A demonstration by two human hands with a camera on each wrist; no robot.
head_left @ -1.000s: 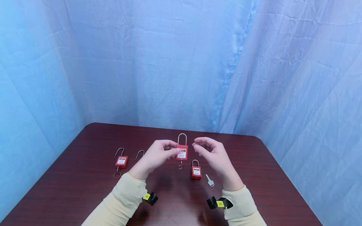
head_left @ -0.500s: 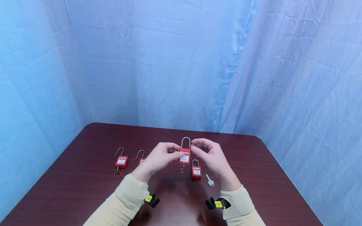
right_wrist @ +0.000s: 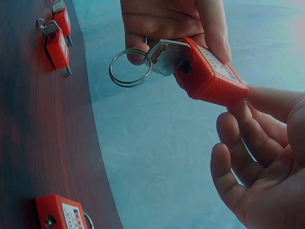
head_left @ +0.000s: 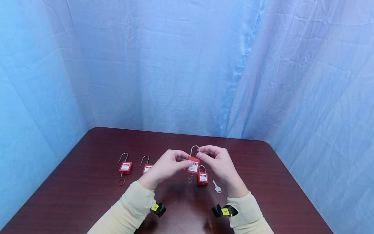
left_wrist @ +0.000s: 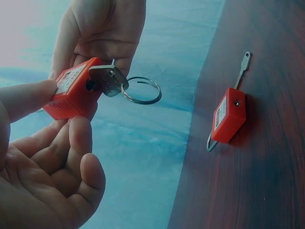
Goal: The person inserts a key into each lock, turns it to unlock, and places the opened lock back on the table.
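A red padlock (head_left: pixel 193 165) with a steel shackle is held upright above the table, between both hands. My left hand (head_left: pixel 183 161) pinches its body from the left. My right hand (head_left: pixel 202 157) grips its upper right side near the shackle. A key (left_wrist: pixel 108 79) sits in the lock's underside, and a split ring (left_wrist: pixel 141 90) hangs from it. In the right wrist view the padlock (right_wrist: pixel 210 75) lies against my right thumb, with the key (right_wrist: pixel 167 57) and ring (right_wrist: pixel 128 68) pointing left.
On the dark red table (head_left: pixel 263 182) lie two padlocks (head_left: pixel 125 167) (head_left: pixel 147 168) at the left. A short-shackle padlock (head_left: pixel 203 178) lies under my right hand, a loose key (head_left: pixel 217 187) beside it. Blue cloth hangs behind and at the sides.
My right hand has closed in from the right and taken hold of the padlock. Both hands and the padlock have sunk slightly and drifted right.
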